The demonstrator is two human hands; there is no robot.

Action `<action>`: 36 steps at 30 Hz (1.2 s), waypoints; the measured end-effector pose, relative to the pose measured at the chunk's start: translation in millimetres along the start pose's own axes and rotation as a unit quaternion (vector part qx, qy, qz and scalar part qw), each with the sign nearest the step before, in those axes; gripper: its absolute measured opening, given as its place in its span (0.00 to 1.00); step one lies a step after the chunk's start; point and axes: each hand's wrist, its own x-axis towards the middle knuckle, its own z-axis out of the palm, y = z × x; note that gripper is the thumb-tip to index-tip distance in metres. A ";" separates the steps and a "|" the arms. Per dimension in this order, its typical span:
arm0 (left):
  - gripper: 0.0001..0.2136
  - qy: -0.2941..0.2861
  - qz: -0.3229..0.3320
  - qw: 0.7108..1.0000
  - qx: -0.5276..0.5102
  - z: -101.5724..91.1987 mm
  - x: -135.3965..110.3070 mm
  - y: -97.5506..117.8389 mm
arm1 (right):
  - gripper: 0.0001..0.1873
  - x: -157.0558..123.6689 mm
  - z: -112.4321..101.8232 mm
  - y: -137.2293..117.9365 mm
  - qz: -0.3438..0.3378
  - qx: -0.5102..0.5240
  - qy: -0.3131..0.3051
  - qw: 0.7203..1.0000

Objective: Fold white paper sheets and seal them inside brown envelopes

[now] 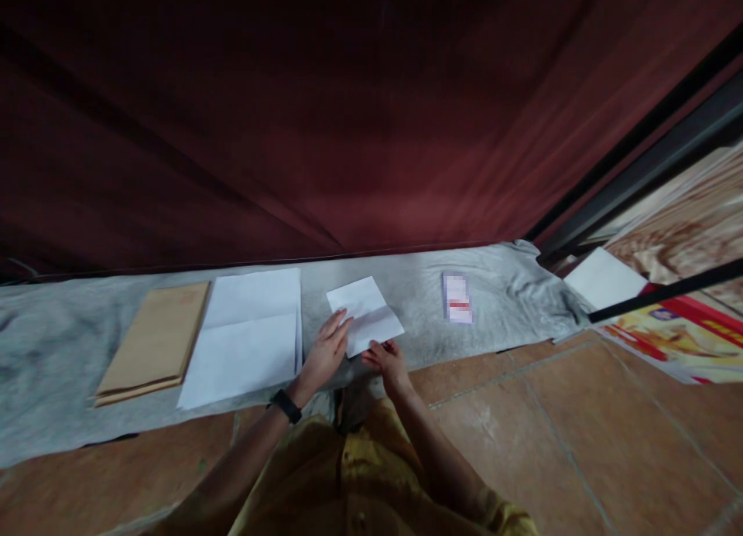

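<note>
Just two hands (326, 355) (388, 360), one white paper (369, 313)

Creased white paper (367, 313), aslant

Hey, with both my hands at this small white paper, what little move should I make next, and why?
I'd probably lift the near edge of the small rectangular white paper with your right hand and fold it over: a crease seems to cross its middle, your right hand is already at that edge, and your left hand is at its left side, placed to steady it.
</note>
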 end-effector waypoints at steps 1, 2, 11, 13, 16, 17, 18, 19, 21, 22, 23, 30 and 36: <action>0.21 -0.015 0.011 1.000 -0.008 -1.7 -8.4 2.0 | 0.26 0.1 1.3 -0.6 0.006 0.014 0.004 1.000; 0.21 -0.032 0.021 0.999 -0.011 -3.5 -15.9 3.4 | 0.26 -0.3 2.3 -0.8 0.014 0.030 0.008 0.999; 0.31 -0.089 0.071 0.991 0.066 -9.3 -38.3 -2.8 | 0.26 -22.4 -6.1 14.0 0.059 0.027 -0.018 0.998; 0.34 -0.091 0.063 0.991 0.076 -6.5 -35.9 -2.9 | 0.25 -27.8 -11.1 13.6 0.068 -0.001 -0.034 0.997; 0.38 -0.110 0.067 0.989 0.079 -4.2 -31.2 -1.2 | 0.25 -33.9 -19.5 6.3 0.093 -0.065 -0.072 0.991; 0.38 -0.112 0.069 0.988 0.076 -4.3 -29.5 -0.9 | 0.25 -35.4 -22.4 2.0 0.100 -0.092 -0.088 0.987; 0.39 -0.113 0.072 0.988 0.071 -4.7 -27.7 -1.0 | 0.25 -36.8 -25.5 -3.1 0.099 -0.121 -0.104 0.982; 0.39 -0.112 0.076 0.989 0.066 -5.3 -26.0 -1.5 | 0.25 -37.9 -28.7 -9.2 0.087 -0.147 -0.120 0.978; 0.39 -0.117 0.088 0.988 0.057 -7.0 -23.2 -3.4 | 0.24 -38.6 -35.7 -24.5 0.023 -0.187 -0.147 0.971; 0.38 -0.125 0.096 0.986 0.056 -7.8 -22.4 -4.5 | 0.23 -37.9 -39.4 -33.4 -0.021 -0.200 -0.151 0.968; 0.38 -0.135 0.106 0.984 0.055 -8.5 -22.1 -5.6 | 0.22 -36.2 -43.1 -42.8 -0.065 -0.215 -0.147 0.963; 0.39 -0.170 0.118 0.976 0.068 -12.7 -24.8 -8.0 | 0.15 4.8 -56.9 -76.4 -0.317 -0.410 -0.116 0.847; 0.38 -0.155 0.095 0.983 0.038 -25.9 -20.7 -19.9 | 0.19 39.9 -60.6 -44.0 -0.380 -0.512 -0.190 0.747</action>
